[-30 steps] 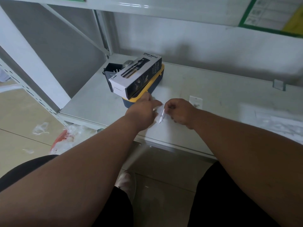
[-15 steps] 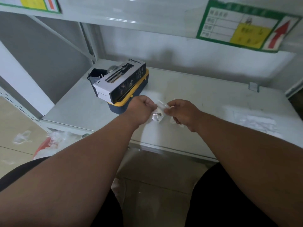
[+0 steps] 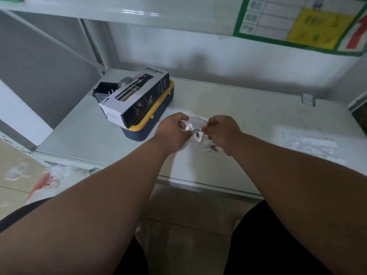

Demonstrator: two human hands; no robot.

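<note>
**A:** Both hands are on the small clear bag (image 3: 197, 125), held just above the shelf (image 3: 258, 116). Left hand (image 3: 173, 133) pinches its left edge, right hand (image 3: 223, 133) pinches the right. A metal clip (image 3: 197, 132) sits low inside.

**B:** Agreed. We read this as working the bag open. Which edge is the mouth, we cannot tell.

**A:** Then we find the seal first, turn it upward so the clip settles away from it, pinch each wall separately and part them gently, no jerk.

**B:** We work over the shelf, so a dropped clip lands there. Mind the second bag (image 3: 212, 148) lying under the right hand; we shouldn't mix them. The spray bottle box (image 3: 137, 100) is well apart, leftward.
</note>
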